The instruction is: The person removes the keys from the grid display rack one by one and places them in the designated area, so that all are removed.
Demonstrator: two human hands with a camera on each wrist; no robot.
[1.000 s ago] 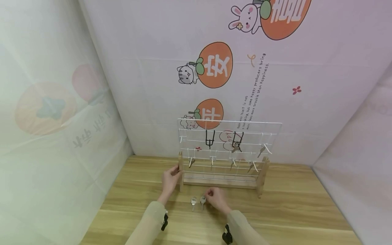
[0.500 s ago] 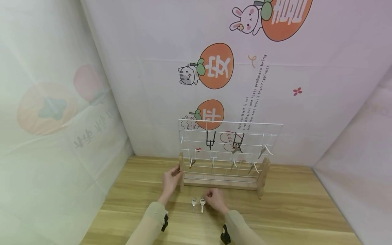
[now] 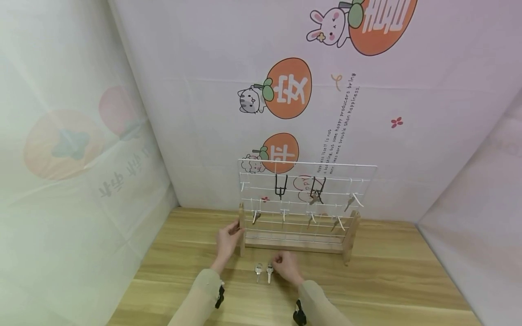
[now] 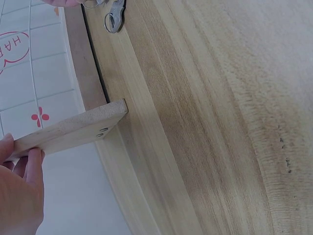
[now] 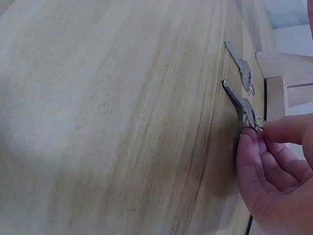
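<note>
My left hand [image 3: 226, 241] grips the upright wooden side post [image 4: 73, 128] of a white wire rack [image 3: 306, 164], thumb on one face and fingers on the other. On the table before the rack, my right hand [image 5: 279, 171] pinches the small ring of a silver key [image 5: 240, 104] between thumb and fingertips. That key slants, its head raised at the ring. Beside it, to the left in the head view, a second silver key [image 3: 258, 270] with a ring lies flat. Several keys hang from white and black hooks on the rack.
The rack's wooden base bar [image 3: 291, 246] runs behind the keys, and its right post [image 3: 350, 237] stands beyond my right hand. A printed white cloth [image 3: 204, 136] hangs behind, with more cloth at both sides.
My right hand has shifted slightly left with the pinched key, which has turned a little. My left hand stays on the post.
</note>
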